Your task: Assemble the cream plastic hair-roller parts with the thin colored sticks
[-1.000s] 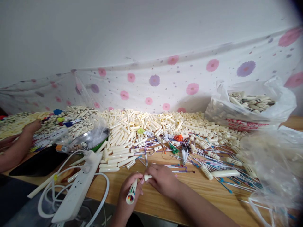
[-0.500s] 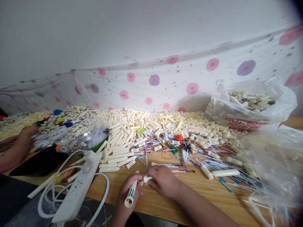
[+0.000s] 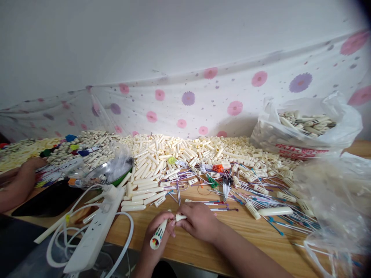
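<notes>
My left hand (image 3: 153, 239) is closed around a cream slotted pen barrel (image 3: 159, 233), whose open end faces me and shows bright coloured bits inside. Just right of it, my right hand (image 3: 199, 220) pinches a short cream plastic piece (image 3: 181, 217); its far end is hidden by the fingers. The fingertips of both hands meet or nearly meet. Beyond them lie thin white refills with coloured tips (image 3: 208, 203) and a heap of cream pen barrels (image 3: 145, 189).
A white power strip (image 3: 94, 231) with looped cable stands at left, near a metal bowl (image 3: 130, 166). Another person's hand (image 3: 31, 166) works at far left. On the right are a plastic bag of parts (image 3: 304, 144) and a crumpled clear bag (image 3: 333, 200).
The slotted barrel in my left hand has tilted, its open end swinging slightly left and up. My right hand keeps its pinch. The other person's hand has shifted a little left.
</notes>
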Motion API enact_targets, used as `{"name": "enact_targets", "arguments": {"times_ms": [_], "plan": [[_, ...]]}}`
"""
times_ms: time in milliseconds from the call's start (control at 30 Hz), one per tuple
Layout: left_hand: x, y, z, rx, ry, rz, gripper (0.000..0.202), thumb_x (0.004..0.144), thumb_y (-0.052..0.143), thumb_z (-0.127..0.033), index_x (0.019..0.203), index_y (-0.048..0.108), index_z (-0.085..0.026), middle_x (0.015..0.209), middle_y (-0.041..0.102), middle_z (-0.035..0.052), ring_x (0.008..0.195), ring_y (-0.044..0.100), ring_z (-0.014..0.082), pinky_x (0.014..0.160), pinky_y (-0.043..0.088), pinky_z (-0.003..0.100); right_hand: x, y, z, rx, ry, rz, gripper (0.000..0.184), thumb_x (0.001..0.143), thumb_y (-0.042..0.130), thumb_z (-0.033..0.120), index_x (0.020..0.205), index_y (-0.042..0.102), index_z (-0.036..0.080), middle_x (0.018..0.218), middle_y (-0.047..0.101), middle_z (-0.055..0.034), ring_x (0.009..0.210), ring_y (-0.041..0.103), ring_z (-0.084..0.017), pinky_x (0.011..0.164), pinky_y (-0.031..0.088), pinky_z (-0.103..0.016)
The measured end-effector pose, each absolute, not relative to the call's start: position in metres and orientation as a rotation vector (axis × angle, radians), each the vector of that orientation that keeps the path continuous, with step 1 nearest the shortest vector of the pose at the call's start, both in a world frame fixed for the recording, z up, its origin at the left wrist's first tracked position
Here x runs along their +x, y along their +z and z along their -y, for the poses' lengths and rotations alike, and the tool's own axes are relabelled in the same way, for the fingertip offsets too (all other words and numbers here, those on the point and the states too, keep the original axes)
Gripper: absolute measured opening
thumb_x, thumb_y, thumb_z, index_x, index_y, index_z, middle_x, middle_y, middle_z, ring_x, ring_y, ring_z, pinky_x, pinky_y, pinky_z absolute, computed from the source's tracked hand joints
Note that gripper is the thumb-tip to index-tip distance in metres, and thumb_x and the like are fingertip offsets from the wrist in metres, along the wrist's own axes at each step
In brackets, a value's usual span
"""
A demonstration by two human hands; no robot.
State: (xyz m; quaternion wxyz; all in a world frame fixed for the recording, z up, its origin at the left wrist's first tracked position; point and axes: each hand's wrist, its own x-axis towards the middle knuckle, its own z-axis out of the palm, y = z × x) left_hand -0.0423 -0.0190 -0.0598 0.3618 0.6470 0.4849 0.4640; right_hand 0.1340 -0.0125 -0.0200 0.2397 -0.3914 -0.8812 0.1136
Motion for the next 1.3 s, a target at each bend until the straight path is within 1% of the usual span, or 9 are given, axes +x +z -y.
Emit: {"name": "enact_targets", "arguments": {"times_ms": [133, 300, 467, 600, 733, 1067, 1133, 1200, 1300], "plan": [[-0.042, -0.061, 0.019, 1.608, 1.273, -1.248, 0.022, 0.071, 0.056, -0.039, 0.078, 0.058, -0.018, 0.064, 0.062, -0.0011, 0.041, 0.053, 0.0097, 0.045, 0.046, 0.022, 0.134, -0.022, 0.010, -0.994, 0.387, 2.308, 0.023, 0.084, 0.043, 0.034, 0.099, 0.051, 0.019, 0.091, 0.058, -0.0045, 0.083, 0.052, -0.016, 0.068, 0.037, -0.024], [-0.042, -0.063, 0.019, 1.632, 1.275, -1.234, 0.017, 0.072, 0.057, -0.035, 0.077, 0.058, -0.019, 0.067, 0.060, -0.0022, 0.042, 0.052, 0.0085, 0.044, 0.045, 0.021, 0.131, -0.027, 0.009, -0.965, 0.391, 2.218, 0.018, 0.078, 0.052, 0.028, 0.094, 0.052, 0.019, 0.091, 0.056, -0.0040, 0.086, 0.049, -0.017, 0.075, 0.037, -0.028], [-0.042, -0.063, 0.020, 1.664, 1.281, -1.193, 0.016, 0.073, 0.056, -0.035, 0.076, 0.058, -0.019, 0.071, 0.059, -0.0018, 0.040, 0.051, 0.0079, 0.042, 0.045, 0.021, 0.130, -0.028, 0.009, -0.979, 0.325, 2.249, 0.020, 0.072, 0.059, 0.023, 0.091, 0.053, 0.020, 0.095, 0.054, -0.0040, 0.088, 0.047, -0.019, 0.075, 0.036, -0.031], [-0.041, -0.061, 0.021, 1.672, 1.281, -1.188, 0.014, 0.073, 0.056, -0.033, 0.075, 0.058, -0.019, 0.070, 0.058, -0.0024, 0.040, 0.051, 0.0074, 0.042, 0.045, 0.020, 0.130, -0.028, 0.009, -0.970, 0.314, 2.258, 0.021, 0.073, 0.058, 0.022, 0.093, 0.053, 0.022, 0.097, 0.054, -0.0038, 0.089, 0.047, -0.019, 0.076, 0.037, -0.031], [-0.041, -0.061, 0.022, 1.674, 1.259, -1.204, 0.015, 0.073, 0.056, -0.034, 0.076, 0.058, -0.019, 0.074, 0.060, -0.0013, 0.041, 0.052, 0.0077, 0.041, 0.044, 0.020, 0.130, -0.029, 0.008, -0.960, 0.299, 2.263, 0.020, 0.073, 0.057, 0.022, 0.093, 0.053, 0.021, 0.090, 0.056, -0.0034, 0.086, 0.049, -0.018, 0.074, 0.038, -0.031], [-0.033, -0.048, 0.022, 1.604, 1.210, -1.489, 0.025, 0.073, 0.050, -0.042, 0.073, 0.055, -0.018, 0.048, 0.055, -0.0044, 0.038, 0.052, 0.0119, 0.041, 0.044, 0.023, 0.133, -0.024, 0.010, -0.798, 0.367, 2.024, 0.012, 0.075, 0.051, 0.019, 0.087, 0.049, 0.019, 0.083, 0.058, -0.0042, 0.078, 0.052, -0.016, 0.069, 0.042, -0.029], [-0.030, -0.044, 0.019, 1.621, 1.248, -1.565, 0.025, 0.072, 0.049, -0.042, 0.074, 0.056, -0.018, 0.054, 0.059, -0.0019, 0.045, 0.056, 0.0147, 0.046, 0.046, 0.025, 0.134, -0.019, 0.014, -0.700, 0.391, 1.928, 0.014, 0.077, 0.048, 0.017, 0.091, 0.048, 0.019, 0.084, 0.058, -0.0043, 0.079, 0.053, -0.015, 0.070, 0.043, -0.027], [-0.029, -0.044, 0.016, 1.666, 1.322, -1.602, 0.025, 0.070, 0.051, -0.041, 0.076, 0.058, -0.018, 0.065, 0.064, 0.0025, 0.060, 0.061, 0.0192, 0.057, 0.049, 0.030, 0.135, -0.014, 0.018, -0.638, 0.368, 1.891, 0.021, 0.080, 0.045, 0.016, 0.100, 0.047, 0.020, 0.090, 0.059, -0.0053, 0.082, 0.054, -0.015, 0.073, 0.043, -0.028], [-0.027, -0.046, 0.012, 1.688, 1.375, -1.594, 0.024, 0.068, 0.050, -0.037, 0.077, 0.058, -0.017, 0.071, 0.065, 0.0057, 0.073, 0.062, 0.0231, 0.065, 0.049, 0.033, 0.135, -0.010, 0.025, -0.586, 0.312, 1.894, 0.029, 0.083, 0.042, 0.015, 0.111, 0.043, 0.022, 0.097, 0.060, -0.0061, 0.087, 0.054, -0.016, 0.075, 0.042, -0.030]]}}
